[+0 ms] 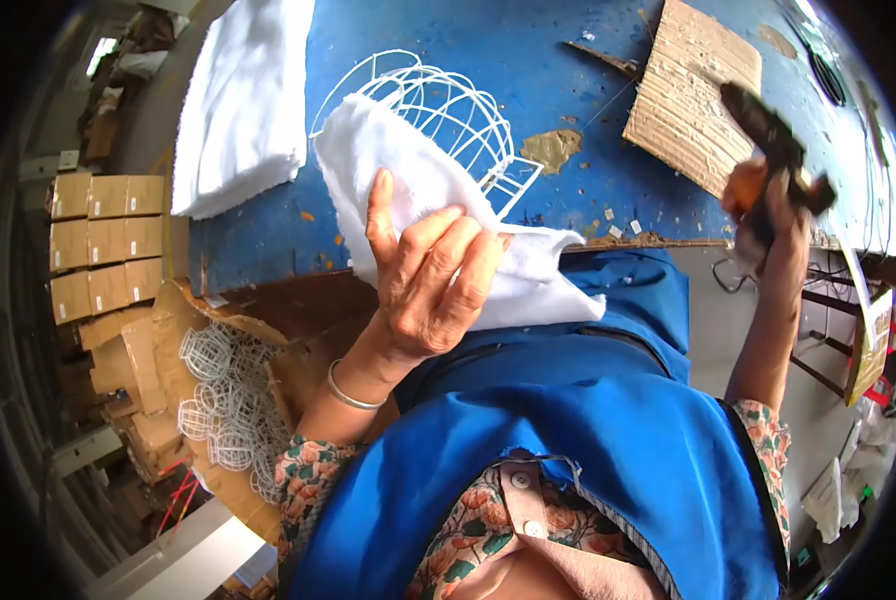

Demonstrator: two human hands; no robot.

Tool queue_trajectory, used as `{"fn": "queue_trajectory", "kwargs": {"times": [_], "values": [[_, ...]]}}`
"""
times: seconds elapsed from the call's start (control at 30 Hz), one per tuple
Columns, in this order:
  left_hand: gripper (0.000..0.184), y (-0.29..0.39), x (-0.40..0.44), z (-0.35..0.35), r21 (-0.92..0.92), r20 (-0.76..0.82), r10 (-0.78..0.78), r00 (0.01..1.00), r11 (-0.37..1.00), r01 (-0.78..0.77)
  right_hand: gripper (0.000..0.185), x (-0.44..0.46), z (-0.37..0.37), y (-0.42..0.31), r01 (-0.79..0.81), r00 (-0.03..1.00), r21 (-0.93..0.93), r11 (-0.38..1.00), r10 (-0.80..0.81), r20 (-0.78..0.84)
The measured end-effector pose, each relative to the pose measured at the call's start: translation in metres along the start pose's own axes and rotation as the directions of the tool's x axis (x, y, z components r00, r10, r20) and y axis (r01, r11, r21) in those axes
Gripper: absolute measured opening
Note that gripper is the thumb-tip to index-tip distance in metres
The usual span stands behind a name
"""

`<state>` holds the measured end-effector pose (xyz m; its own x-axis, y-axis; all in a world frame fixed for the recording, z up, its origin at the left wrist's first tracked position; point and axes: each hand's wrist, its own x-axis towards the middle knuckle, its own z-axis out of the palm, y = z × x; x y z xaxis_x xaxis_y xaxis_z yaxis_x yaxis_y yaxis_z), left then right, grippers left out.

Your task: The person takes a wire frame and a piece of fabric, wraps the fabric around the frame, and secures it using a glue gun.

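Observation:
My left hand (430, 275) has its fingers bent over a piece of white fleecy fabric (398, 150), with the first finger straighter than the others. Part of the grip is hidden behind the cloth. The fabric lies against a white wire frame (458, 115) with a rounded cage shape and covers its near side. A loose flap of the cloth hangs over my lap. Out to the right, my right hand (768, 215) is wrapped round a dark glue gun (768, 130) with an orange part, raised near the table edge and apart from the fabric.
On the blue table (578, 95), a stack of white fabric (243, 110) lies at the left and a glue-spotted cardboard sheet (693, 95) at the right. A heap of wire frames (228, 395) fills a carton at lower left, near stacked boxes (108, 235). A cable (828, 80) lies far right.

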<state>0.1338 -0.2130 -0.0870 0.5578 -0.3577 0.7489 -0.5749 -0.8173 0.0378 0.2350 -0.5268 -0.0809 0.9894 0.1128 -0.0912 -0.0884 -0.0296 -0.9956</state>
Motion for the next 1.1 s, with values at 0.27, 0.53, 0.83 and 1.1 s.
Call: {"fn": "queue_trajectory", "kwargs": {"times": [0.27, 0.53, 0.83, 1.1], "values": [[0.023, 0.003, -0.001, -0.002, 0.084, 0.084, 0.015, 0.996, 0.996, -0.022, 0.060, 0.082, -0.072, 0.049, -0.136, 0.988, -0.108, 0.985, 0.127, -0.087], [0.026, 0.005, 0.003, -0.004, 0.120, 0.132, 0.019, 0.991, 0.992, -0.035, 0.058, 0.047, -0.040, 0.013, -0.329, 0.919, -0.944, 0.018, -0.223, -0.325], [0.029, -0.028, 0.032, -0.051, 0.380, 0.012, 0.058, 0.998, 0.923, -0.058, 0.054, -0.016, 0.117, 0.031, 0.393, 0.826, -0.039, 0.919, -0.334, 0.455], [0.088, -0.088, 0.036, -0.030, -0.160, 0.172, -0.749, 0.639, 0.619, 0.769, 0.041, -0.008, 0.145, 0.039, 0.348, 0.778, 0.117, 0.930, -0.356, 0.518]]}}
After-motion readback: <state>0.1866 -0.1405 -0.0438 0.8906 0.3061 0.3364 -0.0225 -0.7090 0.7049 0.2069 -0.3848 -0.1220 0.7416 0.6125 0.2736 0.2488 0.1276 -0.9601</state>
